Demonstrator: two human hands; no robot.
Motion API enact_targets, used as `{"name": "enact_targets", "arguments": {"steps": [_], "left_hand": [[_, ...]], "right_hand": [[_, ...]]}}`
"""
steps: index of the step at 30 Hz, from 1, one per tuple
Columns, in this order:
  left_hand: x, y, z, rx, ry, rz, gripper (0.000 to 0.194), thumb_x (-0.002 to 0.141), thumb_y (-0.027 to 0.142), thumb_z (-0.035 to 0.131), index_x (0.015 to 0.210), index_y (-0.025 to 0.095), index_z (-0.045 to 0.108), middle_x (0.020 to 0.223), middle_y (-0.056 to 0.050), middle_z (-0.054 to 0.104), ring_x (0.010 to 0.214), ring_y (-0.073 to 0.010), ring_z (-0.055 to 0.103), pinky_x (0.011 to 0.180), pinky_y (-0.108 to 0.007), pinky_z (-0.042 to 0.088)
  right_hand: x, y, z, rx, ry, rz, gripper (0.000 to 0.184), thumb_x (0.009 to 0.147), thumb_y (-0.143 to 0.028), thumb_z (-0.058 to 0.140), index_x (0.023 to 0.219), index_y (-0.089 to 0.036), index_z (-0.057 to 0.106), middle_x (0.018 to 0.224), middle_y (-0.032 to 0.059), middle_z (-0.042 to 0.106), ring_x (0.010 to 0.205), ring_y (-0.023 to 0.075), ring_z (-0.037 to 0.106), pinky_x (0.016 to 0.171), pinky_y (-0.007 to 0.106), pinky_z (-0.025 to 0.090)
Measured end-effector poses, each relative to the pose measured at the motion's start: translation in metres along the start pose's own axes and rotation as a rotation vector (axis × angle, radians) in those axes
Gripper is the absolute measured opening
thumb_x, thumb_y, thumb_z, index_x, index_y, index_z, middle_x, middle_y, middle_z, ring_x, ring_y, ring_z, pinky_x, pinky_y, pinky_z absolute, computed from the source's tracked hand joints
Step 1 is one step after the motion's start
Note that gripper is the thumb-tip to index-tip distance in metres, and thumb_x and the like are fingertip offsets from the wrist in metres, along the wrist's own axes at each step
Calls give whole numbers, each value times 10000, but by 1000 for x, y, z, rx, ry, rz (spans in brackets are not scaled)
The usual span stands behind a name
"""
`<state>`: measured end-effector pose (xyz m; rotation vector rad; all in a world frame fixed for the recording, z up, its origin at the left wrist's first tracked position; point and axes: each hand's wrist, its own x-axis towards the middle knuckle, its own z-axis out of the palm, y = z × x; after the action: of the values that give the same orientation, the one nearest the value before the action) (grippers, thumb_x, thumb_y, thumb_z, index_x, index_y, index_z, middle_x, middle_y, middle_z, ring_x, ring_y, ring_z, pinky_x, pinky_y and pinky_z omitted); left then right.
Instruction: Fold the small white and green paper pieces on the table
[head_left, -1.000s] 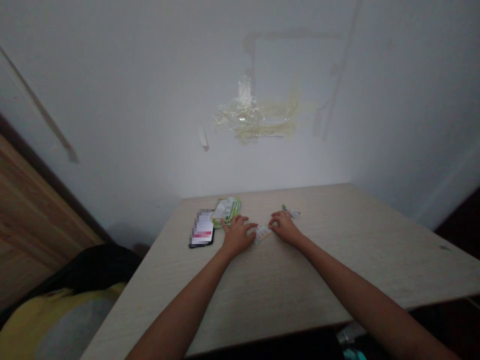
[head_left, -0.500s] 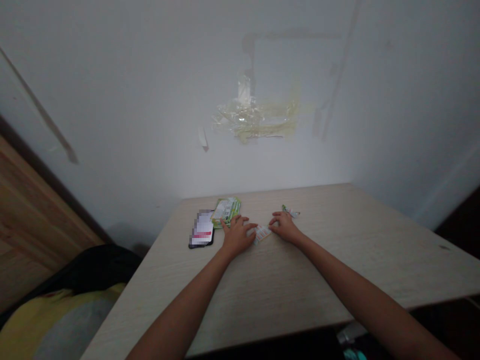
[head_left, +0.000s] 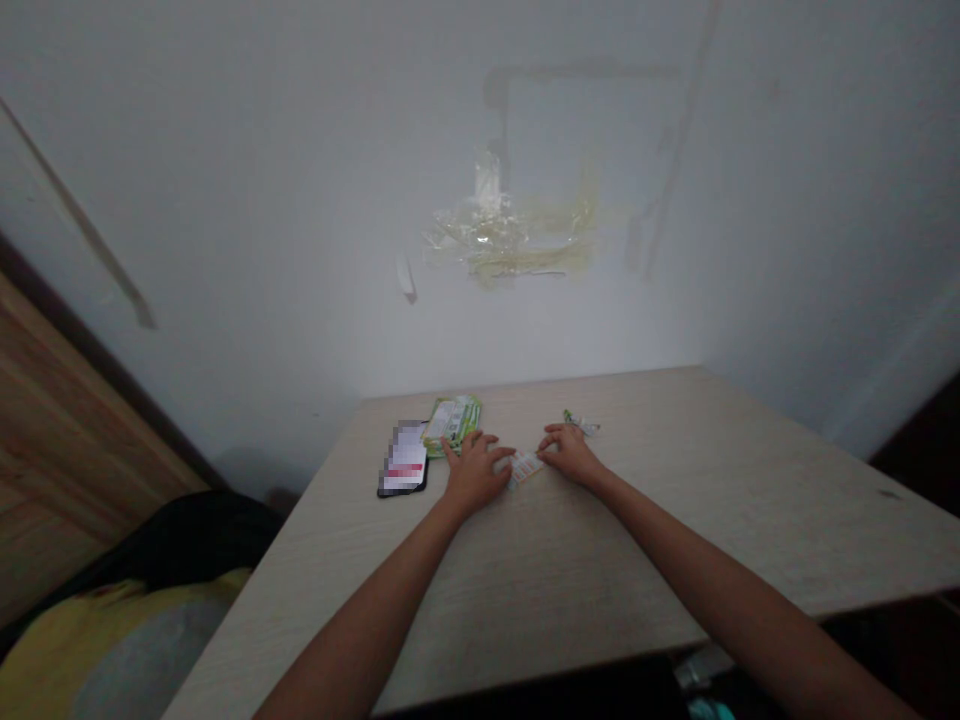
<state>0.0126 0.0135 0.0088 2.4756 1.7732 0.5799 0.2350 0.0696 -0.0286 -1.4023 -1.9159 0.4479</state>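
A small white printed paper (head_left: 526,466) with reddish and bluish print lies low over the table between my two hands. My left hand (head_left: 477,478) has its thumb and index finger at the paper's left edge, its other fingers spread toward the green packet (head_left: 453,420). At the right edge, the bent fingertips of my right hand (head_left: 571,455) pinch the paper. Just beyond that hand lies a crumpled green-and-white wrapper (head_left: 583,424), partly hidden by it. The packet is flat, green and white, and partly covered by my left fingers.
A phone (head_left: 403,458) with a lit, blurred-out screen lies left of the packet. The pale wooden table (head_left: 525,590) meets a wall (head_left: 300,200) with peeling clear tape (head_left: 510,235). Yellow and grey cloth (head_left: 127,640) and a dark item (head_left: 202,535) are at the lower left.
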Motion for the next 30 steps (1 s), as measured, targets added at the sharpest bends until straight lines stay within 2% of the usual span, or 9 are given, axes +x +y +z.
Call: {"name": "enact_targets", "arguments": {"steps": [9, 15, 21, 30], "left_hand": [[0, 0, -1, -6, -13, 1, 305, 876, 433, 556, 1163, 431, 661, 1335, -15, 573, 1361, -325, 331, 1055, -767, -91], [0, -1, 1, -4, 5, 1, 302, 873, 431, 563, 1158, 429, 663, 1327, -16, 580, 1358, -322, 334, 1055, -764, -97], [0, -2, 1, -6, 7, 17, 308, 880, 438, 548, 1167, 431, 659, 1320, -19, 581, 1355, -330, 336, 1057, -769, -78], [0, -2, 1, -27, 17, 20, 305, 876, 422, 565, 1163, 420, 666, 1319, -23, 585, 1351, -334, 345, 1072, -755, -93]], "right_hand": [[-2, -2, -2, -15, -13, -38, 71, 704, -222, 715, 760, -187, 739, 1153, 100, 632, 1158, 275, 527, 1060, 482, 328], [-3, 2, 0, -77, 50, -79, 228, 687, -231, 748, 908, -180, 725, 1099, 99, 630, 1140, 275, 520, 1061, 477, 331], [-3, 1, -2, -84, 30, -100, 155, 714, -275, 734, 850, -202, 746, 1109, 94, 635, 1128, 273, 525, 1051, 498, 315], [-1, 0, -3, -35, 23, -88, 128, 697, -245, 735, 817, -199, 743, 1060, 83, 666, 1087, 261, 563, 1033, 490, 336]]}}
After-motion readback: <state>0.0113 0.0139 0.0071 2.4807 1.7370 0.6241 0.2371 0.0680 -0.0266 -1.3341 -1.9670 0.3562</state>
